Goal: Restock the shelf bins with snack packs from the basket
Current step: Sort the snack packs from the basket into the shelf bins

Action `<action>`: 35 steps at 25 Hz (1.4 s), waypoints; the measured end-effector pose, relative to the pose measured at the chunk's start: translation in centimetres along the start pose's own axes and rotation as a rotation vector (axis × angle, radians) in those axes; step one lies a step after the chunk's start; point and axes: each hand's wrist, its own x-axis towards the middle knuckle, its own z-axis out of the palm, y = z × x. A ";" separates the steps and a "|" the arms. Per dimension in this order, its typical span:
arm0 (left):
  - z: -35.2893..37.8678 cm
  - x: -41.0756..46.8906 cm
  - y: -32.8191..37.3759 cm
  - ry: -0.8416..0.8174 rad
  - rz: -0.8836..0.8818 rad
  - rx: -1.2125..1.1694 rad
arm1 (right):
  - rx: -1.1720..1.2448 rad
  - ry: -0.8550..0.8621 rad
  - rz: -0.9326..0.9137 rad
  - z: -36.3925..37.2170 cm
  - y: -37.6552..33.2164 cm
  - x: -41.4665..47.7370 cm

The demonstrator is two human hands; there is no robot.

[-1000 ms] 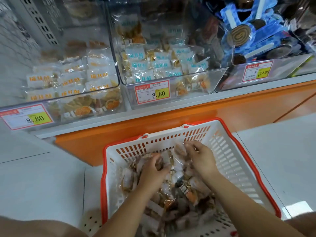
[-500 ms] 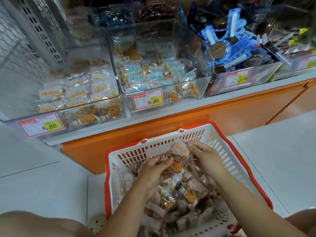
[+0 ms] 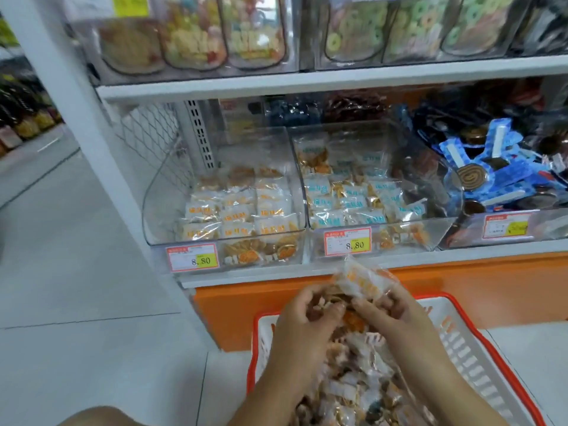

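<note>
Low in the centre of the frame, the left hand (image 3: pixel 304 321) and right hand (image 3: pixel 388 309) cup a cluster of snack packs (image 3: pixel 359 281) between them. Their fingers curl round the wrappers just above the far end of the basket (image 3: pixel 504 358). The packs carry orange print, matching the orange-label bin (image 3: pixel 163 198) at middle left, not the blue-label bin (image 3: pixel 430 229) beside it. A firm two-handed squeeze and a straight lift over that bin's front lip should stop the slippery wrappers spilling.

The white plastic basket (image 3: pixel 458 345) is showing a red rim against the orange shelf base (image 3: pixel 491 290). Clear snack packs (image 3: pixel 239 210) at the shelf's left end are bearing orange lettering; the neighbouring clear packs (image 3: pixel 347 195) are bearing blue.
</note>
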 end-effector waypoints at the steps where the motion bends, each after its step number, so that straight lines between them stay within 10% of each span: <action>1: -1.5 0.0 2.2 0.017 0.085 0.049 | -0.056 0.001 -0.065 1.5 -2.0 0.2; 10: -18.7 1.8 9.3 0.817 0.406 0.601 | -0.427 -0.026 -0.299 16.4 -11.9 14.1; 21: -22.7 4.9 7.2 0.768 0.262 0.594 | -0.697 -0.035 -0.146 28.6 -6.9 30.2; 25: -22.8 5.0 7.0 0.758 0.294 0.583 | -0.580 0.143 -0.223 28.6 -5.0 30.2; 31: -22.7 5.0 6.9 0.742 0.289 0.555 | -0.730 -0.029 -0.137 27.3 -7.4 28.6; 35: -21.4 3.9 6.8 0.813 0.399 0.674 | -0.639 -0.017 -0.422 22.5 -10.5 20.9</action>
